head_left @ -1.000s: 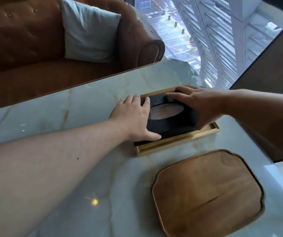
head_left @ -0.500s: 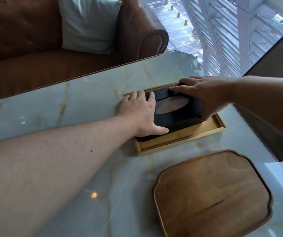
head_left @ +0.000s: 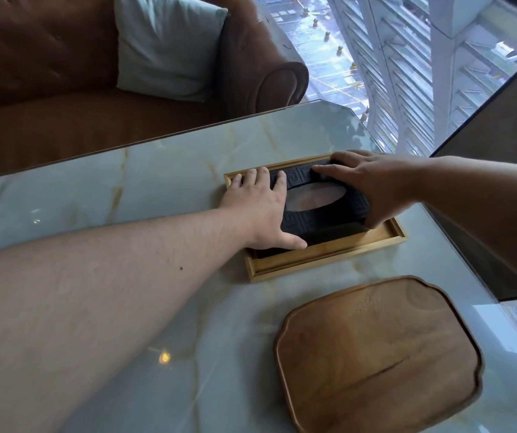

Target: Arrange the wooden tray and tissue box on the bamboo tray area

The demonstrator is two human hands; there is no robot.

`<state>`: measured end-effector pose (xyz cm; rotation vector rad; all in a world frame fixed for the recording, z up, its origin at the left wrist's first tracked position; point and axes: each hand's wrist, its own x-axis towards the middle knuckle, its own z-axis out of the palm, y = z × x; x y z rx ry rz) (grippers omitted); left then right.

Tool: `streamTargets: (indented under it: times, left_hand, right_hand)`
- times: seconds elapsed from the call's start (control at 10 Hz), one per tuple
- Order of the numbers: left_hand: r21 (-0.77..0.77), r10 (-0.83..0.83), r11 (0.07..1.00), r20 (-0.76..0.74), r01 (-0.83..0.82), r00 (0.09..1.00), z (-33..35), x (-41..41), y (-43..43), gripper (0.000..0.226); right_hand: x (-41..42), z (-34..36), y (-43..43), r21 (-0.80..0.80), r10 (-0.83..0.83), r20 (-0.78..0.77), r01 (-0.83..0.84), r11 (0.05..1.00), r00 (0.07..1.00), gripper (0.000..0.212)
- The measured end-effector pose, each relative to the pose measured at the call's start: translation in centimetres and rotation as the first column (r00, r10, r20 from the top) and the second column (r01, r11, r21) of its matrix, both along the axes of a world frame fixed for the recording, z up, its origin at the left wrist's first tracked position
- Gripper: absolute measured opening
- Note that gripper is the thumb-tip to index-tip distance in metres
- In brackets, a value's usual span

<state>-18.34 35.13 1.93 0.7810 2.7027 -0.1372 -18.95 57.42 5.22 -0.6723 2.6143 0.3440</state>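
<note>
A black tissue box (head_left: 322, 220) with an oval opening and a carved key pattern lies inside the light bamboo tray (head_left: 329, 260) on the marble table. My left hand (head_left: 257, 210) grips the box's left end, thumb along its near side. My right hand (head_left: 372, 185) holds the box's right end from above. A dark brown wooden tray (head_left: 379, 354) with scalloped corners sits empty on the table, nearer to me and apart from the bamboo tray.
The pale marble table (head_left: 126, 189) ends at a far edge against a brown leather sofa (head_left: 47, 98) with a pale cushion (head_left: 166, 45). To the right the table edge meets a dark panel (head_left: 507, 126) and a window.
The tissue box and both hands have shifted slightly towards the far side of the bamboo tray, leaving more of its near floor bare. The wooden tray has stayed put.
</note>
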Motion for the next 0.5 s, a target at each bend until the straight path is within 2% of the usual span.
streamTargets:
  times: [0.2,0.3,0.4,0.5]
  left_hand:
    - [-0.015,-0.044,0.999,-0.003,0.044,0.999,1.2,0.8,-1.2,0.125]
    - [-0.043,-0.088,0.996,-0.099,0.084,0.991,3.1,1.5,-3.9,0.120]
    - [-0.109,-0.131,0.988,-0.197,0.111,0.972,5.3,2.6,-8.6,0.115]
    - [-0.158,-0.125,0.984,-0.267,0.085,0.955,7.8,3.9,-13.1,0.113]
  right_hand:
    - [1.4,0.1,-0.6,0.057,-0.092,-0.026,0.094,0.994,0.995,0.136]
    - [2.7,0.5,-1.7,0.067,-0.179,-0.041,0.182,0.981,0.983,0.140]
    - [4.3,1.9,-5.1,0.016,-0.108,-0.092,0.110,0.994,0.990,0.136]
    - [5.1,4.2,-9.6,-0.104,-0.033,-0.196,0.012,0.995,0.980,0.129]
